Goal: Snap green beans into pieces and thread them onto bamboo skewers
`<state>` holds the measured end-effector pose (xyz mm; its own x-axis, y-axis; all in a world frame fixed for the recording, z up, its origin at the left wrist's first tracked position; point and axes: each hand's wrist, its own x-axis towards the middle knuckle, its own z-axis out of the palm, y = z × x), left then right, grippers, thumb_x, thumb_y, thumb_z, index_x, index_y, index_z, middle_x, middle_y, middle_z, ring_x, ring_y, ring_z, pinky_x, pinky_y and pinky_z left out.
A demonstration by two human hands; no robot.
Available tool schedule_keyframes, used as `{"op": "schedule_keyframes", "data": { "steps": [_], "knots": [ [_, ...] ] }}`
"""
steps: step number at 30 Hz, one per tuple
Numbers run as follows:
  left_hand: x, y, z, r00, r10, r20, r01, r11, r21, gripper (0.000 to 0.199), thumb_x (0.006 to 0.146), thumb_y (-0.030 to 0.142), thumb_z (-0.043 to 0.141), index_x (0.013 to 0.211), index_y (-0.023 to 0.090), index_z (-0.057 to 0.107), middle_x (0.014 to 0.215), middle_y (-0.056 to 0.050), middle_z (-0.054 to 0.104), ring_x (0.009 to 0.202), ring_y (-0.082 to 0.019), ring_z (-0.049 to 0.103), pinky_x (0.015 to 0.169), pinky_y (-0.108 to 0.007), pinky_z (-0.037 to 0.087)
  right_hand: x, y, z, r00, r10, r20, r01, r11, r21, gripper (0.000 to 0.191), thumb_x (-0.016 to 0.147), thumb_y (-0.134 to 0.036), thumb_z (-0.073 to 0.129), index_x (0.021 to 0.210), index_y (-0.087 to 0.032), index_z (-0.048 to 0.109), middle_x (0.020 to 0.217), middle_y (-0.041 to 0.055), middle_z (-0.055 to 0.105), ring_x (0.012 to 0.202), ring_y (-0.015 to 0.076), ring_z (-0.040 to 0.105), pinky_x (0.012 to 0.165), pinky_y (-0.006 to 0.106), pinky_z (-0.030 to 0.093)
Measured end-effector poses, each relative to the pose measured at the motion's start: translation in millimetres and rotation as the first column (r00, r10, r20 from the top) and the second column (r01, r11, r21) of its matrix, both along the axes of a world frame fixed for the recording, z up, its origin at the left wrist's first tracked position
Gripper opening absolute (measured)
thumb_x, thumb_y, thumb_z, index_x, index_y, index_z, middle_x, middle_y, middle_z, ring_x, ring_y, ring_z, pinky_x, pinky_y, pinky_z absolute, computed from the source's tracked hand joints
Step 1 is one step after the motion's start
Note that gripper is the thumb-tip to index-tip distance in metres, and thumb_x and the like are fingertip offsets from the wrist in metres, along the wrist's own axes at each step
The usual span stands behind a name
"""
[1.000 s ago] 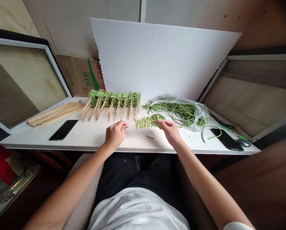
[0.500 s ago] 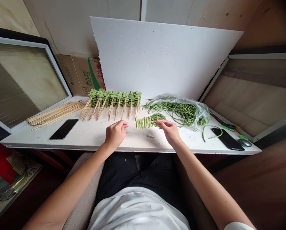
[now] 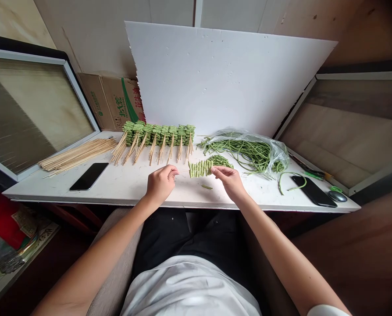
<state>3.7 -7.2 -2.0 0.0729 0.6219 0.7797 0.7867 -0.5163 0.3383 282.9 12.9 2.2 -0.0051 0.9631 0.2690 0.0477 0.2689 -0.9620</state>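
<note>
Between my hands a thin wooden skewer runs sideways above the table, threaded with a row of short green bean pieces. My left hand pinches the skewer's bare left end. At the right end of the row, my right hand has thumb and fingers closed on the last bean piece. Just behind lies a small pile of cut bean pieces. One loose bean piece rests on the table below the skewer.
Stacked finished bean skewers stand at the back, left of a plastic bag of long beans. Bare skewers and a phone lie left. Another phone, a single bean and a dark rounded object lie right.
My right hand has moved slightly left, against the row's right end; the rightmost bean piece now sits close to the others. My left hand keeps its pinch on the skewer.
</note>
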Motion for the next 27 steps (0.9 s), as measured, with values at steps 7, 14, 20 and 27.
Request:
{"op": "schedule_keyframes", "data": {
  "steps": [7,14,20,27],
  "knots": [
    [-15,11,1.7,0.995,0.098,0.007,-0.097,0.990,-0.102,0.017,0.093,0.011,0.061,0.090,0.021,0.075,0.078,-0.002,0.080,0.073,-0.022,0.075,0.064,-0.028,0.046,14,3,-0.6,0.685,0.002,0.729,-0.232,0.949,0.215,0.024,0.095,-0.047,0.075,0.095,-0.025,0.085,0.097,0.0101,0.081,0.096,0.0312,0.068,0.090,0.046,0.053],
    [-17,12,1.8,0.994,0.112,0.000,-0.111,0.985,-0.134,0.017,0.094,0.014,0.060,0.091,0.021,0.075,0.079,-0.003,0.080,0.074,-0.022,0.075,0.065,-0.028,0.046,15,3,-7.7,0.473,-0.082,0.877,-0.280,0.930,0.237,0.011,0.092,-0.028,0.076,0.090,-0.022,0.085,0.089,0.0125,0.079,0.096,0.0340,0.064,0.087,0.046,0.051],
    [-16,11,3.7,0.996,0.066,0.061,-0.058,0.992,-0.116,0.016,0.094,0.015,0.060,0.090,0.021,0.074,0.074,-0.003,0.078,0.068,-0.021,0.072,0.064,-0.029,0.047,27,13,0.1,0.874,0.083,0.478,-0.144,0.985,0.091,0.031,0.090,-0.055,0.077,0.091,-0.024,0.083,0.098,0.0090,0.081,0.092,0.0272,0.071,0.085,0.042,0.053],
    [-11,9,5.0,0.981,-0.039,0.191,0.075,0.979,-0.189,0.017,0.092,0.015,0.058,0.087,0.021,0.074,0.071,-0.002,0.076,0.062,-0.018,0.070,0.065,-0.027,0.052,24,10,10.9,0.964,0.136,-0.227,-0.172,0.974,-0.147,0.040,0.077,-0.060,0.089,0.094,-0.025,0.081,0.105,0.0069,0.081,0.107,0.0244,0.074,0.086,0.033,0.057]
  ]
}}
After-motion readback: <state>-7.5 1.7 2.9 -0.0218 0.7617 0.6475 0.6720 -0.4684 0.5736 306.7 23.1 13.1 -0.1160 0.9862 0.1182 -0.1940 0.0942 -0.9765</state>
